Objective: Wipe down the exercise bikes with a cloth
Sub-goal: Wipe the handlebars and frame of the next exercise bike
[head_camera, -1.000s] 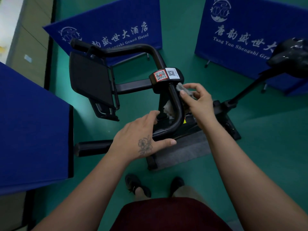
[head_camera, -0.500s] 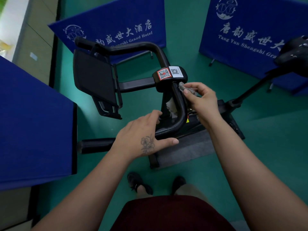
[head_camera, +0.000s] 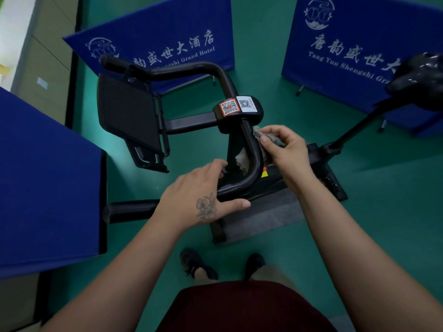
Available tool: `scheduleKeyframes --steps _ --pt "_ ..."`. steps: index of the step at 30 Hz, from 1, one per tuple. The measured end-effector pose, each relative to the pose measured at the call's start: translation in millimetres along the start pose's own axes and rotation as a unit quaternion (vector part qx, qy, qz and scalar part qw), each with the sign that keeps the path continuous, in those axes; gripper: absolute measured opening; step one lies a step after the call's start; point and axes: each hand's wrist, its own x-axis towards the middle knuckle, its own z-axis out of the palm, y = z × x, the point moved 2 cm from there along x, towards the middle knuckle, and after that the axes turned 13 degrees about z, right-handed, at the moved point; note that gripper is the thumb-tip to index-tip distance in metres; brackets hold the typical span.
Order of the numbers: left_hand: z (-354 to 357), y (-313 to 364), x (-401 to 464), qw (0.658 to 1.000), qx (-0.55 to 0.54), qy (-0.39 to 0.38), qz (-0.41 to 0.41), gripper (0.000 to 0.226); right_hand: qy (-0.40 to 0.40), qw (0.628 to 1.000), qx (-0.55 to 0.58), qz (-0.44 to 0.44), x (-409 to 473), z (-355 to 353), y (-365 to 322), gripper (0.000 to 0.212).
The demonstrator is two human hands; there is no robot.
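The person has bare forearms, a flower tattoo point(head_camera: 205, 207) on the back of the left hand point(head_camera: 201, 200), a dark red garment point(head_camera: 239, 307) and black shoes point(head_camera: 196, 263).

Both your forearms reach forward and down. Your left hand point(head_camera: 200, 194), the one with the flower tattoo, lies palm down with fingers curled over what it grips and thumb stuck out to the right. Your right hand point(head_camera: 286, 149) sits a bit further out, fingertips point(head_camera: 265, 139) pinched together, wrist bent left.

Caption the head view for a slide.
Right hand wipes the bike's handlebar with a cloth while the left hand steadies its lower bend.
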Motion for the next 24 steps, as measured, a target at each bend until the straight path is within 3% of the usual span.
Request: scheduleKeyframes --steps 7,24 --pt "1 1 -1 1.0 0.006 0.005 0.003 0.097 0.008 0.996 -0.072 -0.046 -23 -11 5 0.014" --pt "1 0 -3 1.0 0.0 0.01 0.019 0.103 0.017 0.999 -0.018 -0.022 -52 -12 20 0.014"
